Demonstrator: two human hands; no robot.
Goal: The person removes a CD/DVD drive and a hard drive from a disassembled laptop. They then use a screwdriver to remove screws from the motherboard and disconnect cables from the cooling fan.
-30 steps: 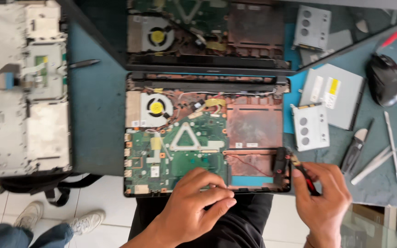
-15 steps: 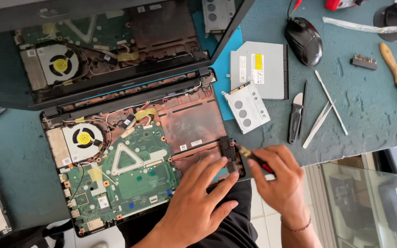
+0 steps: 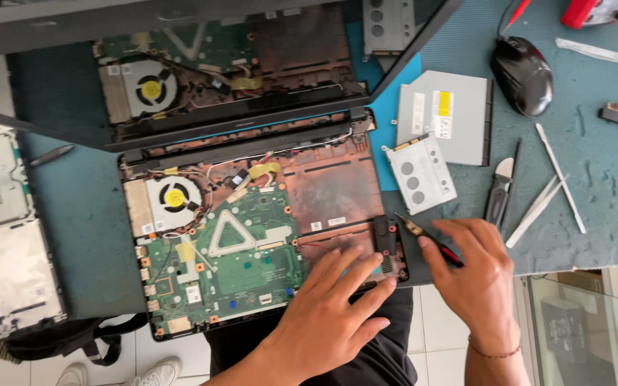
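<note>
Two hands at laptop base [image 3: 252, 243] front-right corner. Right hand [image 3: 477, 275] pinches screwdriver [image 3: 429, 240], tip pointing left toward black module [image 3: 386, 246]; left hand [image 3: 327, 318] lies flat, fingers spread, empty, touching module's front end.

Both hands are bare, with no gloves, rings or sleeves showing. The left hand [image 3: 327, 322] has nothing on its wrist. The right hand [image 3: 477, 275] has a thin dark cord bracelet [image 3: 493, 352] around the wrist just below it. Dark black trousers [image 3: 388, 350] show between the two forearms.
</note>
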